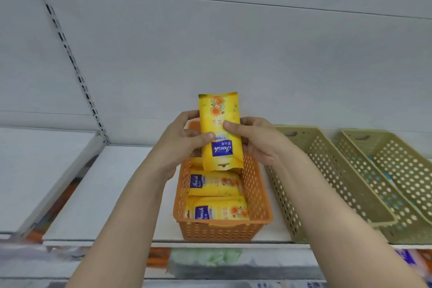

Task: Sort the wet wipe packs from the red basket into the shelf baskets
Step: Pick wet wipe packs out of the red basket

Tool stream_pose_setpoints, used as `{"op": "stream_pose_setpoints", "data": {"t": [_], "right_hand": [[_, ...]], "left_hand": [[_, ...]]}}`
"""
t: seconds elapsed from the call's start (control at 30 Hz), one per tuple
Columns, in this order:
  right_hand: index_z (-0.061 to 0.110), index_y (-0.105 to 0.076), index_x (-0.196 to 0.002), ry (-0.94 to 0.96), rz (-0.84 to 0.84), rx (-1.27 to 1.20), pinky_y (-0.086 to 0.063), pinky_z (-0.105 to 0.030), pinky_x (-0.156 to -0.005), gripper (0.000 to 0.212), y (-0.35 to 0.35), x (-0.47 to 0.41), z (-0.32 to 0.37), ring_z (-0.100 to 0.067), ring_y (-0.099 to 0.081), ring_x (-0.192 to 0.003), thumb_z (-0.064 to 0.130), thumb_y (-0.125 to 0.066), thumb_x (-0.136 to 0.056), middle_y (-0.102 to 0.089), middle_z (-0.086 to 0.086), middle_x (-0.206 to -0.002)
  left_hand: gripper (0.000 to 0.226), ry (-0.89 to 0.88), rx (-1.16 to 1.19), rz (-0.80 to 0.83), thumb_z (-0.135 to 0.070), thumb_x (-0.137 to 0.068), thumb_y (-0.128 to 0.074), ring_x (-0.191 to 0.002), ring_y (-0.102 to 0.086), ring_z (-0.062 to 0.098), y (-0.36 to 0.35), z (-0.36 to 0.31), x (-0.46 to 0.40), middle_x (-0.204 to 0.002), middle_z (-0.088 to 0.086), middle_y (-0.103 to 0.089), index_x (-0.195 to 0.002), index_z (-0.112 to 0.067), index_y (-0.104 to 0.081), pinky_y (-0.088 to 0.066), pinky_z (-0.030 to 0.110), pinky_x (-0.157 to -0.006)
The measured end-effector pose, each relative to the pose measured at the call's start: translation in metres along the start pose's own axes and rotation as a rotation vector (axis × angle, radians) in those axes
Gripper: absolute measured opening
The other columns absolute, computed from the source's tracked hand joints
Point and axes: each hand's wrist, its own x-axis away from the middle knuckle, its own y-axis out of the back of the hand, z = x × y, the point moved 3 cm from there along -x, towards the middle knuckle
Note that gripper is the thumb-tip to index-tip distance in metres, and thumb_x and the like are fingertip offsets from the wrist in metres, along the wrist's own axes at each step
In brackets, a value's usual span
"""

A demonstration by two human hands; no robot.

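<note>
1. I see both hands clamped on one yellow plastic wet wipe pack with a blue label, held upright, its label upside down. My left hand pinches its left edge with the thumb across the front; my right hand grips the right edge the same way.
2. The pack hangs over the far end of the orange perforated plastic basket on the white shelf board, roughly at twelve o'clock from the basket's middle.
3. Two more yellow packs lie flat inside that basket, toward six o'clock of the held one.
4. At three o'clock stands an olive-green perforated plastic basket, and a second one beyond it holding something blue that I cannot make out.
5. My judgement: this is the placing step, a yellow pack joining its like.
6. Next I would tip the pack flat and lower it into the free space at the far end, letting go with both hands only once it rests.
</note>
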Motion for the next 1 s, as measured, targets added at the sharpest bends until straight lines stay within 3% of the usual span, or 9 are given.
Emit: {"op": "stream_pose_setpoints", "data": {"t": [0.13,0.2,0.27,0.37,0.43,0.53,0.73,0.9,1.0], "right_hand": [[0.017,-0.039,-0.141,0.332,-0.267,0.501,-0.049,-0.029,-0.089,0.088,0.007,0.005,0.021,-0.011,-0.054,-0.121,0.021,-0.089,-0.069,-0.051,0.002,-0.138],[0.032,-0.033,-0.148,0.463,-0.181,0.748,-0.041,-0.029,-0.102,0.097,0.007,0.011,0.033,-0.004,-0.04,-0.133,0.029,-0.089,-0.069,-0.042,0.006,-0.145],[0.035,-0.052,-0.138,0.415,-0.005,0.931,-0.045,-0.031,-0.104,0.074,0.004,0.017,0.037,-0.001,-0.051,-0.125,0.034,-0.086,-0.072,-0.057,0.008,-0.135],[0.026,-0.072,-0.11,0.242,0.102,1.002,-0.056,-0.032,-0.084,0.037,0.005,0.026,0.034,-0.008,-0.069,-0.094,0.032,-0.084,-0.076,-0.073,0.009,-0.103],[0.025,-0.075,-0.097,0.22,0.005,1.034,-0.054,-0.029,-0.071,0.026,0.012,0.027,0.03,-0.008,-0.069,-0.077,0.035,-0.084,-0.075,-0.074,0.006,-0.089],[0.021,-0.073,-0.087,0.187,-0.238,1.045,-0.047,-0.025,-0.06,0.024,0.024,0.024,0.02,-0.009,-0.064,-0.065,0.038,-0.084,-0.074,-0.071,0.004,-0.075],[0.015,-0.072,-0.105,0.044,-0.195,1.281,-0.054,-0.031,-0.082,0.042,0.001,0.004,-0.008,-0.016,-0.066,-0.091,0.046,-0.079,-0.077,-0.073,0.001,-0.096],[0.011,-0.072,-0.106,-0.019,-0.076,1.217,-0.049,-0.028,-0.071,0.042,-0.02,-0.017,-0.03,-0.019,-0.065,-0.089,0.045,-0.076,-0.082,-0.071,-0.002,-0.097],[0.015,-0.068,-0.122,-0.012,-0.027,1.269,-0.049,-0.031,-0.086,0.046,-0.022,-0.025,-0.046,-0.021,-0.063,-0.107,0.043,-0.073,-0.085,-0.068,-0.002,-0.118]], "left_hand": [[0.041,-0.076,-0.142,0.048,-0.021,-0.087,-0.07,-0.082,-0.073,0.016,0.006,-0.012,-0.006,-0.102,0.004,-0.072,-0.124,-0.036,-0.06,-0.057,0.027,-0.061],[0.032,-0.091,-0.232,0.113,-0.02,-0.088,-0.069,-0.084,-0.073,0.013,0.006,-0.017,-0.009,-0.102,-0.001,-0.072,-0.117,-0.035,-0.067,-0.059,0.028,-0.065],[0.028,-0.103,-0.278,0.209,-0.021,-0.088,-0.069,-0.085,-0.072,0.012,0.001,-0.02,-0.008,-0.1,-0.004,-0.073,-0.114,-0.032,-0.07,-0.059,0.027,-0.067],[0.021,-0.112,-0.289,0.244,-0.02,-0.086,-0.072,-0.082,-0.073,0.013,-0.007,-0.016,-0.007,-0.095,0.0,-0.073,-0.105,-0.028,-0.071,-0.06,0.03,-0.07],[0.019,-0.137,-0.313,0.129,-0.022,-0.085,-0.073,-0.085,-0.071,0.013,-0.004,-0.002,-0.009,-0.095,-0.004,-0.072,-0.101,-0.031,-0.07,-0.06,0.037,-0.078],[0.034,-0.141,-0.364,-0.166,-0.029,-0.086,-0.071,-0.101,-0.064,0.012,0.013,0.025,-0.007,-0.11,-0.008,-0.066,-0.119,-0.028,-0.062,-0.056,0.04,-0.087],[0.051,-0.021,-0.363,-0.261,-0.036,-0.091,-0.065,-0.096,-0.062,0.014,0.026,0.065,0.006,-0.125,-0.002,-0.061,-0.136,-0.019,-0.05,-0.054,0.035,-0.08],[0.04,-0.045,-0.362,-0.26,-0.031,-0.095,-0.061,-0.091,-0.061,0.012,0.024,0.065,0.009,-0.119,-0.003,-0.062,-0.132,-0.02,-0.053,-0.053,0.029,-0.072],[0.039,-0.044,-0.355,-0.273,-0.031,-0.096,-0.059,-0.095,-0.061,0.013,0.023,0.066,0.01,-0.124,-0.001,-0.062,-0.133,-0.02,-0.053,-0.054,0.031,-0.075]]}}
